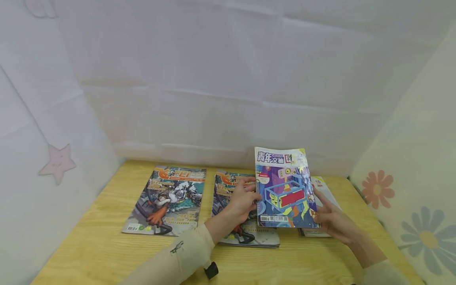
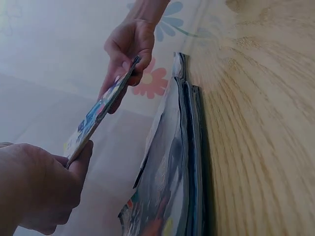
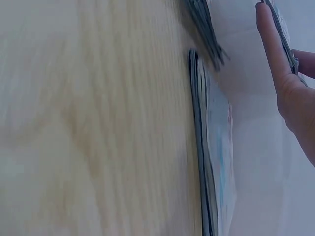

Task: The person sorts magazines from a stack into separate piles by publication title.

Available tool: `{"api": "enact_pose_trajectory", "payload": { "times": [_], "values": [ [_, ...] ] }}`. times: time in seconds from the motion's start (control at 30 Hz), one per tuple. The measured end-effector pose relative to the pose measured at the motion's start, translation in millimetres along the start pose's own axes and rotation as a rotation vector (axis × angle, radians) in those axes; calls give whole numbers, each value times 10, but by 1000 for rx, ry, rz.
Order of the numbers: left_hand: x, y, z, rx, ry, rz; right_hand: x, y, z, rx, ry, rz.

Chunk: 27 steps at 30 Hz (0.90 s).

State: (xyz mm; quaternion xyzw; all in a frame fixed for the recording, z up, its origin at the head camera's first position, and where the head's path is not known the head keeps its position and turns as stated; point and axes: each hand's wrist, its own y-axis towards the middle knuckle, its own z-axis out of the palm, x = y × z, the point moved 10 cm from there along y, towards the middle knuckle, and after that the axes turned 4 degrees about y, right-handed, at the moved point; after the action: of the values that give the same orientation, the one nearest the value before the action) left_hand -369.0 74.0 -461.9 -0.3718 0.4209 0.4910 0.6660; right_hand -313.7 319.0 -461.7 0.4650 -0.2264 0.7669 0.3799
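Both hands hold up a magazine [image 1: 283, 190] with a purple, colourful cover and white title strip, tilted toward the head camera. My left hand [image 1: 244, 198] grips its left edge, thumb on one face and fingers on the other, as the left wrist view shows with the hand [image 2: 44, 187]. My right hand [image 1: 333, 217] pinches the lower right edge; in the right wrist view this hand [image 3: 295, 93] has a long finger along the back. Below the held magazine lies a stack of magazines [image 1: 260, 237] with a dark comic cover, partly covered by the left hand and the held magazine.
On the left of the wooden table [image 1: 96, 245] lies another comic-cover magazine [image 1: 171, 202]. A pale-covered pile of magazines [image 1: 325, 192] is at the right, partly behind the right hand. White cloth [image 1: 199, 114] hangs behind the table, and flower-printed cloth [image 1: 420, 166] on the right.
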Motion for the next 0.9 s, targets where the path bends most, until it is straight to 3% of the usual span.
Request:
{"api": "enact_pose_trajectory", "payload": {
  "times": [0.2,0.43,0.7,0.9],
  "values": [
    [270,173,345,33,92,-57,57,-267,-318,-13,7,7],
    [522,186,653,-47,211,-113,127,-573,-629,-30,-12,43],
    [772,202,889,-158,177,-170,172,-785,-970,-75,-50,93],
    [805,238,992,-200,205,-165,217,-791,-1138,-156,-142,133]
  ]
}}
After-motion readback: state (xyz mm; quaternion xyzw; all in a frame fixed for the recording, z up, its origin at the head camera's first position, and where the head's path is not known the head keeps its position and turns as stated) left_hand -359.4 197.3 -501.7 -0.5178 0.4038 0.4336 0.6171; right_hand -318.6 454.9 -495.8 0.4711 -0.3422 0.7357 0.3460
